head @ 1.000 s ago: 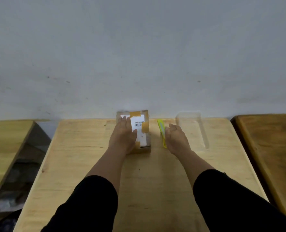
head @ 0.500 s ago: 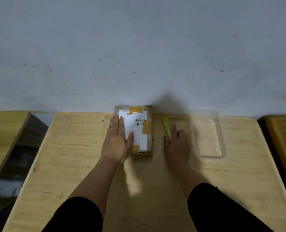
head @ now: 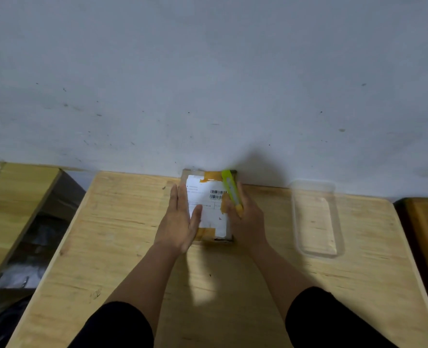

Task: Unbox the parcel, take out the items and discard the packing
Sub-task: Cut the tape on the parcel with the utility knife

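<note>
- Head view: the cardboard parcel [head: 209, 204] lies flat at the far edge of the wooden table [head: 122, 222], its long axis running away from the person, far end against the wall [head: 207, 84].
- The left hand [head: 180, 222] rests flat, fingers straight, on the parcel's left side.
- The right hand [head: 245, 217] grips a yellow-green utility knife [head: 231, 188] over the parcel's right edge, tip pointing toward the wall.
- Right of the parcel, well apart, sits a clear plastic tray [head: 317, 219]; bare tabletop lies nearer the person.

The left hand [head: 180, 222] covers the parcel [head: 209, 204]'s left edge, and the right hand [head: 245, 219] hides its right side. The label [head: 205, 209]'s print is too small to read. Right of the parcel, the clear tray [head: 317, 219] is blurred. The yellow-green cutter [head: 230, 187], possibly closed, shows no blade; both sleeves [head: 333, 320] leave frame below.
</note>
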Motion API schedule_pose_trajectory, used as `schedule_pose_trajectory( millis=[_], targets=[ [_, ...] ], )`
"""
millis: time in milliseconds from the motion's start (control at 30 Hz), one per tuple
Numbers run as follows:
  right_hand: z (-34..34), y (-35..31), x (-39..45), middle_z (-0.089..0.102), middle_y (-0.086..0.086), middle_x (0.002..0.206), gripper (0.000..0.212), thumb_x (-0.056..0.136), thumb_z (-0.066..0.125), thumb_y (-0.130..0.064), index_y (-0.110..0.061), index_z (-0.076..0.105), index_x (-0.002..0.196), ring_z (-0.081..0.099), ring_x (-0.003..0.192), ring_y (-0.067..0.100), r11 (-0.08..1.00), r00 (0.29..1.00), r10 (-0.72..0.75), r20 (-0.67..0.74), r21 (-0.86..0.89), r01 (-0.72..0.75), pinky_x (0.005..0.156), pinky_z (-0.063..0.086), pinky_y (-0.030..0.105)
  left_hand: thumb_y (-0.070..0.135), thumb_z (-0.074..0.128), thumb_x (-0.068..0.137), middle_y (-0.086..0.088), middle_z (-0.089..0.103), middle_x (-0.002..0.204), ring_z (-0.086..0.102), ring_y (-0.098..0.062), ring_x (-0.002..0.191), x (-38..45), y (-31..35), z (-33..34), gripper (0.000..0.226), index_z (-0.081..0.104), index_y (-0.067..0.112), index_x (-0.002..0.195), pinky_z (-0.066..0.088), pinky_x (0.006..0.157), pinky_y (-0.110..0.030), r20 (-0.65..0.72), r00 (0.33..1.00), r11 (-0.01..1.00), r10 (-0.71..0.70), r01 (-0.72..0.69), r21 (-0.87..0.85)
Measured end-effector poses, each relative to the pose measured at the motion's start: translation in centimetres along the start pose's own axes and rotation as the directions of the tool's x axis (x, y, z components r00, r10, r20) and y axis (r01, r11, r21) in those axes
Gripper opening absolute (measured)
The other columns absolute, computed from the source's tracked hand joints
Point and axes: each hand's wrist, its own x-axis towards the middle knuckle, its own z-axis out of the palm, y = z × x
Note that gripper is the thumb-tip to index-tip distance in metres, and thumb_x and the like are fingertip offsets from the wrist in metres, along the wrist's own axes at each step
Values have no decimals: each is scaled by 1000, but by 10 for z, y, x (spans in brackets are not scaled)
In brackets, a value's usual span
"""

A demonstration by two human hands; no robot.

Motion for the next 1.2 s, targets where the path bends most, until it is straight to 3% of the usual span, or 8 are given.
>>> schedule_pose_trajectory(
  millis=[100,200,467,700,967,1067,1133,1200],
  targets=[
    [5,0,-1,66,7,113,56,92,53,-31,-26,30,143,61,97,19,997,998,55,4,50,-55,77,43,22,63,12,88,-6,20,151,30,-20,134,2,-5,3,75,-2,21,148,40,105,-38,-68,995,994,69,-74,-75],
    [7,1,-1,67,3,113,57,90,55,-31,-30,31,142,62,95,17,987,992,123,12,101,-124,81,47,25,53,21,94,-5,31,139,46,-20,115,-1,-7,5,63,5,23,147,50,87,-37,-119,990,989,71,-85,-118],
    [9,-1,-44,61,2,127,56,90,53,-33,-27,33,142,60,107,16,979,984,178,16,103,-179,91,49,30,33,32,96,-3,39,132,48,-17,105,-38,-8,5,50,23,14,141,46,74,-29,-175,984,982,28,-60,-180],
    [21,-17,-145,59,2,129,55,91,54,-29,-24,34,142,59,107,15,965,970,244,-14,103,-241,89,50,30,43,23,90,-6,32,141,40,-14,120,-126,-36,0,66,18,8,146,36,84,-20,-134,987,976,92,-116,-182],
    [43,-38,-240,57,2,131,56,90,55,-30,-29,33,142,58,109,18,953,957,286,-43,115,-280,90,51,35,30,28,96,-7,22,149,32,-16,129,-203,-75,-10,58,11,8,147,28,93,-15,-40,990,972,133,-139,-190],
    [36,-43,-251,63,-5,114,53,89,55,-27,-35,37,139,58,94,13,959,963,268,-4,101,-266,78,47,24,23,31,99,-6,12,155,20,-18,139,-206,-86,-11,56,8,10,148,24,107,-23,32,990,975,136,-128,-182],
    [29,-43,-255,61,-8,92,53,89,55,-21,-39,40,136,54,66,4,942,954,296,47,149,-300,58,44,13,23,31,99,-7,8,156,17,-20,142,-207,-88,-12,57,4,12,148,25,111,-32,68,990,975,123,-108,-193],
    [23,-40,-258,57,-5,73,53,91,52,-17,-39,39,137,43,43,2,915,939,318,133,218,-340,40,37,14,24,29,99,-6,6,157,18,-20,141,-209,-88,-12,58,1,14,148,26,111,-33,82,990,977,116,-99,-189]
  ],
)
